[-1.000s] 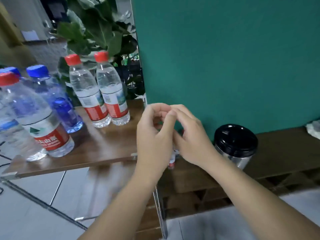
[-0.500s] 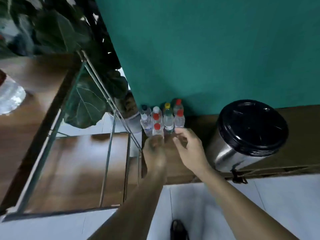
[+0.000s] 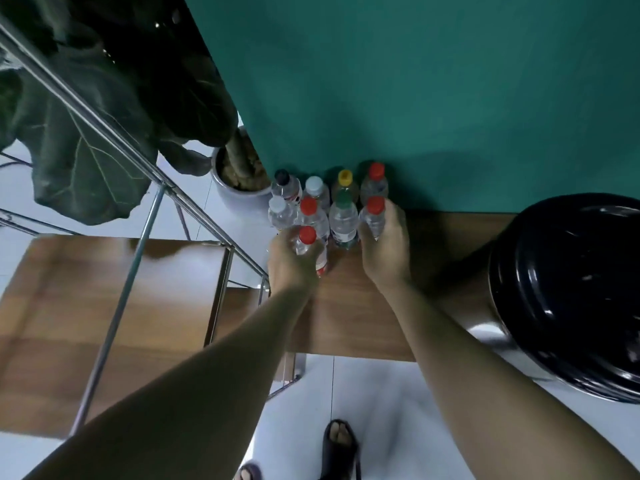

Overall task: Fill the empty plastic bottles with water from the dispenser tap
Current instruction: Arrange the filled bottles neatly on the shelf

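Several small clear plastic bottles stand in a cluster on a low wooden shelf (image 3: 349,317) against the green wall. My left hand (image 3: 291,263) grips the nearest red-capped bottle (image 3: 307,242) at the cluster's front left. My right hand (image 3: 386,251) is curled round another red-capped bottle (image 3: 375,216) at the cluster's right side. A green-capped bottle (image 3: 343,218) stands between my two hands. The steel water dispenser with its black lid (image 3: 575,292) stands to the right on the same shelf; its tap is hidden.
A metal-framed rack with a wooden shelf (image 3: 104,292) stands to the left, its slanted rail (image 3: 114,140) close to my left arm. A potted plant (image 3: 239,174) with big leaves sits behind it. White tiled floor and my sandalled feet (image 3: 341,448) lie below.
The view has swung down from the upper shelf of filled bottles to the low shelf. Both hands, joined in front of me before, have reached forward and each has taken hold of a red-capped bottle.
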Demonstrator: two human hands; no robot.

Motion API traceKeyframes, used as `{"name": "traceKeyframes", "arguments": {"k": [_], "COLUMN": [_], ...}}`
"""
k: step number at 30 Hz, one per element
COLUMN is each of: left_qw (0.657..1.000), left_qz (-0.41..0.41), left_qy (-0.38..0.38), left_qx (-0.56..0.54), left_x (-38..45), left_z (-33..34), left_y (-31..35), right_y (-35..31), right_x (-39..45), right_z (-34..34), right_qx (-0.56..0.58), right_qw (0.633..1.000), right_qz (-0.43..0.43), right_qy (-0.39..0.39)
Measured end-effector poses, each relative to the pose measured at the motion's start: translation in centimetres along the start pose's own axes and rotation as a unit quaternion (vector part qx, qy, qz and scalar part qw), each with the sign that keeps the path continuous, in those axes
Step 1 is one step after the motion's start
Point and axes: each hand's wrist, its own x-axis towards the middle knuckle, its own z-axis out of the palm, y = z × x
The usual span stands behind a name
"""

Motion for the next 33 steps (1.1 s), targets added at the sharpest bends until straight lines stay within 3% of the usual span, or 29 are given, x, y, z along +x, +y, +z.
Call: {"name": "traceKeyframes", "arguments": {"k": [9,15,21,24,33], "left_qw": [0.999,0.994,0.981,0.958,0.908], "left_qz": [0.050,0.104,0.172,0.269,0.375], "left_qy": [-0.016,-0.007,-0.011,-0.014,-0.030], "left_qx": [-0.007,-0.030,-0.092,-0.103,-0.183], "left_x": [-1.2,-5.7,-12.6,-15.7,-27.8], "left_z": [-0.9,-2.7,-6.0,-8.8,-20.8], "left_y": [-1.3,-0.1,3.9,6.3,17.8], "right_y": [1.1,-3.0,-11.5,-17.2,-35.4], "right_x": [-1.5,-5.9,-9.7,-11.4,-18.1], "right_z": [-0.5,-3.0,-7.3,-10.1,-20.3], "right_qx": [-0.044,-0.002,0.038,0.056,0.044], "right_qw": [0.999,1.000,0.996,0.992,0.971], "right_qz": [-0.008,-0.015,-0.060,-0.089,-0.173], "right_qy": [0.026,0.020,0.054,0.072,0.161]}}
